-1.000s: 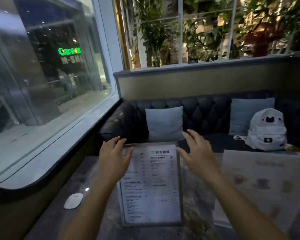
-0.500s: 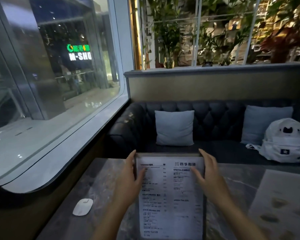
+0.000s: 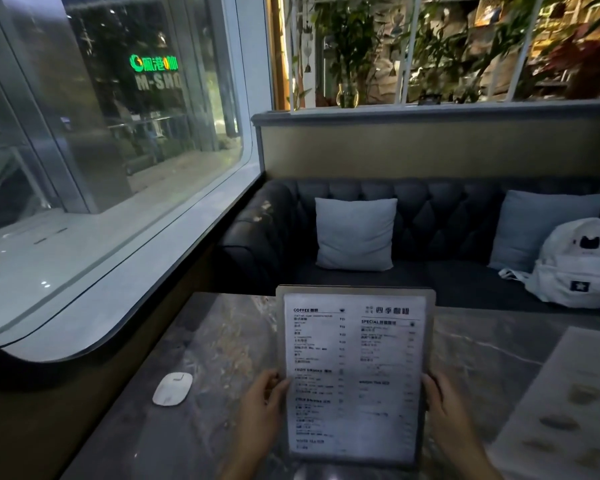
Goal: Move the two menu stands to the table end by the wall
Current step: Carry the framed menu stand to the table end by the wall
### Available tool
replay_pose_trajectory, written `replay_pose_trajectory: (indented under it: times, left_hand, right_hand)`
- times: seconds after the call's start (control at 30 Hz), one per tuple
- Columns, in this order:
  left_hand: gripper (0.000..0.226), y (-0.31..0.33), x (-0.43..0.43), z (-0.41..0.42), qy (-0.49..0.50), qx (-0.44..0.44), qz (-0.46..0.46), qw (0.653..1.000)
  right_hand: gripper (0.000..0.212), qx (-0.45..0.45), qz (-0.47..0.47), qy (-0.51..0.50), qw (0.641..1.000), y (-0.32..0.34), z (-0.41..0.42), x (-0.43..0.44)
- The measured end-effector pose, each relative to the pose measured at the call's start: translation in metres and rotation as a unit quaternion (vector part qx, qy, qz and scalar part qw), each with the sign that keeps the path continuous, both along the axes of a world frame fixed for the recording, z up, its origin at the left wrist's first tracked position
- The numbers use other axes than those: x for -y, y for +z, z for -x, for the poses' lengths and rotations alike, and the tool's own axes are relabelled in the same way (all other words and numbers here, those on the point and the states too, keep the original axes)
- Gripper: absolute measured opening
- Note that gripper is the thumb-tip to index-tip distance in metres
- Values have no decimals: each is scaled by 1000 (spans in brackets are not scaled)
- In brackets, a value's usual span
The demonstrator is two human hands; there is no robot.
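A tall clear menu stand (image 3: 354, 358) with a printed drinks list stands upright over the dark marble table (image 3: 222, 358), facing me. My left hand (image 3: 264, 407) grips its lower left edge, thumb on the front. My right hand (image 3: 445, 407) grips its lower right edge. A second menu stand (image 3: 568, 403) with pale pictures sits at the right of the table, tilted and partly cut off by the frame edge.
A white oval pad (image 3: 172, 388) lies on the table left of the held menu. A curved window wall (image 3: 118, 278) runs along the table's left side. Beyond the table is a dark tufted sofa (image 3: 440, 223) with two grey cushions and a white backpack (image 3: 579, 265).
My hands closed on the menu stand's sides and slid down to its lower edges. The stand now appears higher and more upright in view, and the camera has tilted up.
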State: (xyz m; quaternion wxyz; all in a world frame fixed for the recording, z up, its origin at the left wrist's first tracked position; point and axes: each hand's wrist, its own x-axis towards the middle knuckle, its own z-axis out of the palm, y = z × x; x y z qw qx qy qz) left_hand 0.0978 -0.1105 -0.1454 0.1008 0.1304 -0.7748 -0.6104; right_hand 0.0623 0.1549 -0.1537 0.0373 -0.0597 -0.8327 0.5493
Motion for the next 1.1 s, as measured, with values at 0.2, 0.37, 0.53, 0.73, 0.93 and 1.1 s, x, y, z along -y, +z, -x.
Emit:
replay_pose_trajectory:
  times: [0.2, 0.37, 0.53, 0.73, 0.93, 1.1]
  left_hand:
    - [6, -5, 5, 3, -17, 34, -51, 998]
    - [6, -1, 3, 1, -21, 42, -64, 997]
    - [10, 10, -1, -2, -17, 74, -33, 997]
    - [15, 22, -5, -16, -4, 81, -10, 997]
    - [16, 21, 6, -19, -16, 66, -33, 997]
    - [22, 20, 35, -40, 16, 53, -66, 996]
  right_hand:
    - [16, -2, 38, -12, 999, -5, 2, -2]
    - [18, 18, 111, 23, 993, -3, 5, -10]
    - [15, 18, 108, 37, 993, -6, 2, -10]
    - [11, 22, 105, 26, 994, -5, 0, -5]
    - [9, 5, 102, 7, 995, -3, 1, 4]
    - [20, -16, 102, 47, 994, -1, -1, 34]
